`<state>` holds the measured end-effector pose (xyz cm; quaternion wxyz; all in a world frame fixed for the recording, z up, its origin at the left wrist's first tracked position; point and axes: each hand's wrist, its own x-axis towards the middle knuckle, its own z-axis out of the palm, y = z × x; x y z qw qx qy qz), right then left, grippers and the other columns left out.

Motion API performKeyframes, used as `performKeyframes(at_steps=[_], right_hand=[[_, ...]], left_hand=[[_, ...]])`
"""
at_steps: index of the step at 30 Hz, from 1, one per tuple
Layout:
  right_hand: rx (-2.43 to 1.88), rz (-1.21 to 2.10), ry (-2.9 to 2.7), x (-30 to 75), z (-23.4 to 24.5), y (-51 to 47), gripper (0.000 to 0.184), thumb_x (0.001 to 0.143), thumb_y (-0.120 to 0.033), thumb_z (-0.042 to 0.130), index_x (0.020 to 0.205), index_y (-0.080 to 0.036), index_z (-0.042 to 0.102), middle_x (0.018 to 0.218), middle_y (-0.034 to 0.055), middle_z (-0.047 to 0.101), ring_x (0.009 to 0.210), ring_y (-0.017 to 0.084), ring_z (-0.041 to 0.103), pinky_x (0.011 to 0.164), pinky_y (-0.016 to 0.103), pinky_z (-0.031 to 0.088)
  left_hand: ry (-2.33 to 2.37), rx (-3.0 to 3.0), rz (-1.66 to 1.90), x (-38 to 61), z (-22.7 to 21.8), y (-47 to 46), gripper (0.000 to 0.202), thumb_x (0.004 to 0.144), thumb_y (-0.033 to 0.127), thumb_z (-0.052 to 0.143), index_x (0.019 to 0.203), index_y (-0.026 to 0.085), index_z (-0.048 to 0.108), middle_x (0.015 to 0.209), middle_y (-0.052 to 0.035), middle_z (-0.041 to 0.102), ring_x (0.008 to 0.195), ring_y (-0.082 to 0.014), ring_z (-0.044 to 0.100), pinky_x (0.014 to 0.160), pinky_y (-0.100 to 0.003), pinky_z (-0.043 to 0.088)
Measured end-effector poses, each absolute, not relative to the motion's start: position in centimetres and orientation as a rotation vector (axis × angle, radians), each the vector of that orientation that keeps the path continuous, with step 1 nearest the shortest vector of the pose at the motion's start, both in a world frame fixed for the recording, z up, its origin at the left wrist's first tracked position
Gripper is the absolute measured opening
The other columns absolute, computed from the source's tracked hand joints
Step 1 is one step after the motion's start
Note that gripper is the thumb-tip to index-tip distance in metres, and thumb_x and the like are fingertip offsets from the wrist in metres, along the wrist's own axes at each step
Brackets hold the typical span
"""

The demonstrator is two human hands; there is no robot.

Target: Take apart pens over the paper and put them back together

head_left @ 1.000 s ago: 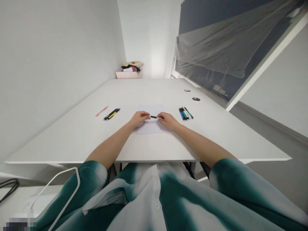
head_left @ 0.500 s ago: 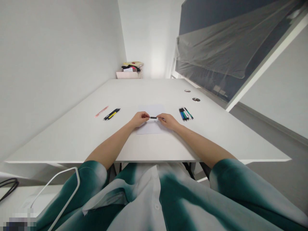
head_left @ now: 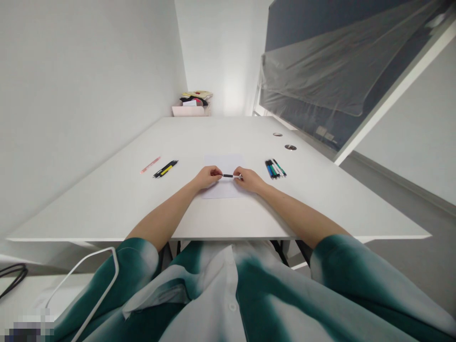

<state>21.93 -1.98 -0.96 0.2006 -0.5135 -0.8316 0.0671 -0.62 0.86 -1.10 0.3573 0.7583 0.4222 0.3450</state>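
Observation:
Above a sheet of white paper (head_left: 221, 191), a slim pen (head_left: 228, 175) with a dark grip section and a white barrel is held level between both hands. My left hand (head_left: 208, 176) pinches its left end with thumb and fingertips. My right hand (head_left: 248, 179) is closed on the white barrel at the other end, part of which shows between the fingers. The dark middle stretch of the pen lies bare between the two hands. Both wrists rest low over the table.
Black and yellow pens (head_left: 166, 169) and a pink pen (head_left: 150, 165) lie to the left. Several pens with blue, green and white parts (head_left: 275, 169) lie to the right. A pink box (head_left: 188, 111) holding items stands at the table's (head_left: 228, 218) far end; two round metal inserts (head_left: 290, 147) sit far right.
My right hand's fingers have shifted and curled, so more of the white barrel shows. The pen has dropped slightly. My left hand has barely moved.

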Motion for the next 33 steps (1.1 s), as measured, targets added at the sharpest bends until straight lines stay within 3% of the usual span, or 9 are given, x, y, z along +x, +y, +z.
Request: performKeyframes(at_steps=[12, 17, 22, 27, 33], right_hand=[[-1.358, 0.083, -2.412, 21.94, -0.5, -2.19, 0.03, 0.096, -0.027, 0.045, 0.109, -0.018, 0.07, 0.106, 0.0093, 0.072, 0.095, 0.019, 0.064, 0.081, 0.026, 0.043], [-1.434, 0.106, -2.367, 21.87, -0.51, -2.29, 0.032, 0.088, -0.027, 0.056, 0.12, -0.02, 0.062, 0.1, 0.0059, 0.073, 0.087, 0.019, 0.065, 0.076, 0.027, 0.043], [-1.407, 0.092, -2.371, 22.05, -0.7, -2.01, 0.026, 0.088, -0.023, 0.056, 0.112, -0.02, 0.064, 0.101, 0.006, 0.072, 0.086, 0.019, 0.064, 0.076, 0.027, 0.043], [-1.324, 0.038, -2.384, 22.08, -0.63, -2.01, 0.025, 0.093, -0.024, 0.05, 0.11, -0.018, 0.068, 0.108, 0.0086, 0.07, 0.094, 0.019, 0.063, 0.084, 0.027, 0.043], [-1.437, 0.027, -2.433, 21.71, -0.09, -2.48, 0.03, 0.099, -0.028, 0.042, 0.109, -0.019, 0.068, 0.102, 0.0098, 0.072, 0.097, 0.021, 0.063, 0.081, 0.027, 0.041]], left_hand=[[1.08, 1.942, 0.915, -0.57, -1.26, 1.12, 0.016, 0.069, 0.025, 0.069, 0.08, 0.014, 0.066, 0.072, -0.0014, 0.066, 0.067, -0.0141, 0.058, 0.069, -0.03, 0.048], [1.088, 1.965, 0.913, -0.52, -1.18, 1.08, 0.014, 0.07, 0.024, 0.068, 0.08, 0.014, 0.066, 0.072, -0.0016, 0.066, 0.067, -0.0142, 0.059, 0.068, -0.029, 0.048], [1.099, 1.963, 0.903, -0.51, -1.17, 1.06, 0.014, 0.07, 0.024, 0.068, 0.08, 0.014, 0.066, 0.072, -0.0013, 0.066, 0.066, -0.0139, 0.059, 0.067, -0.029, 0.049], [1.103, 1.976, 0.909, -0.61, -1.28, 1.27, 0.016, 0.07, 0.024, 0.067, 0.082, 0.014, 0.066, 0.075, -0.0022, 0.067, 0.068, -0.0139, 0.059, 0.068, -0.029, 0.049], [1.104, 2.004, 0.901, -0.65, -1.18, 1.22, 0.017, 0.07, 0.026, 0.066, 0.082, 0.014, 0.066, 0.076, -0.0027, 0.067, 0.069, -0.0146, 0.059, 0.07, -0.03, 0.049]])
